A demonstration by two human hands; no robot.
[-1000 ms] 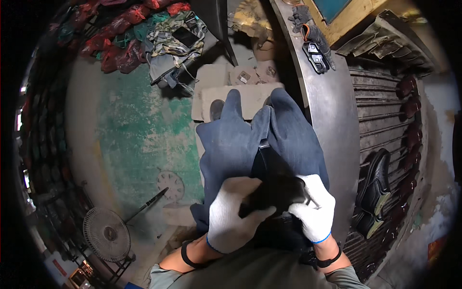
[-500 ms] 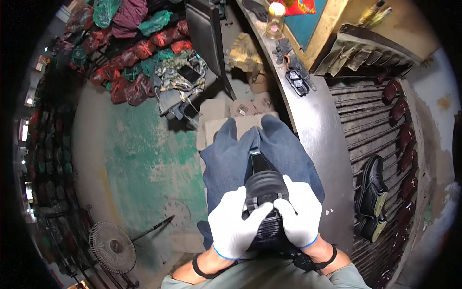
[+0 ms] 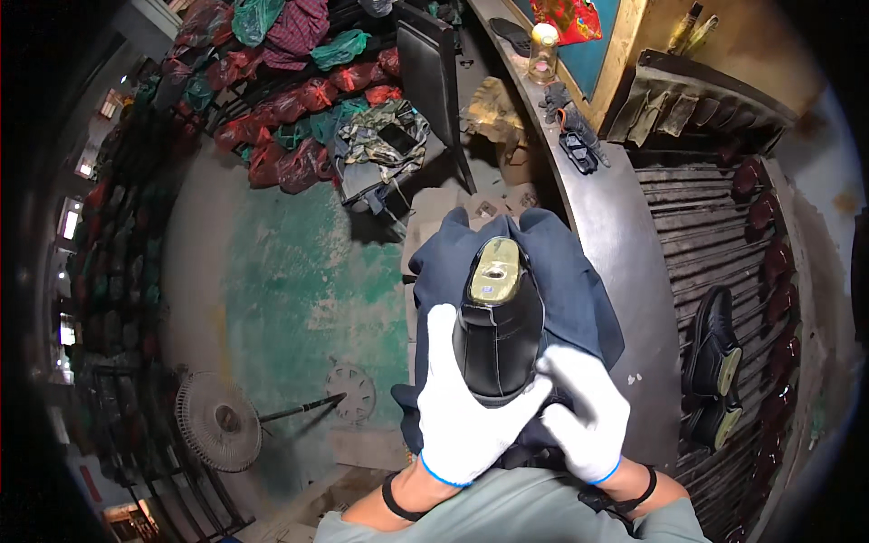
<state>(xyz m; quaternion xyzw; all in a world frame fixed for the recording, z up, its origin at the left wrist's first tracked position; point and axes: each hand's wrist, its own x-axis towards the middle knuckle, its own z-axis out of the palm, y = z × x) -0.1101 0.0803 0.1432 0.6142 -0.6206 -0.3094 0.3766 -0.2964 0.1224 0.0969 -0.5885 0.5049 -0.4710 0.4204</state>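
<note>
Gloved left hand (image 3: 469,412): fingers and thumb clamped around the left side and near end of a black leather shoe (image 3: 496,351), held above the blue-covered lap (image 3: 579,285). Gloved right hand (image 3: 588,412): fingers curled beside the shoe; contact, from where I stand, unclear. Rightward: metal countertop (image 3: 620,240), then slatted rack (image 3: 681,237).

Gloves (image 3: 471,425): ours are white with blue trim (image 3: 444,478)
Wristbands (image 3: 389,498): we wear black ones
Shirt (image 3: 516,511): ours is grey-green
Leg covering (image 3: 579,294): we wear dark blue
</note>
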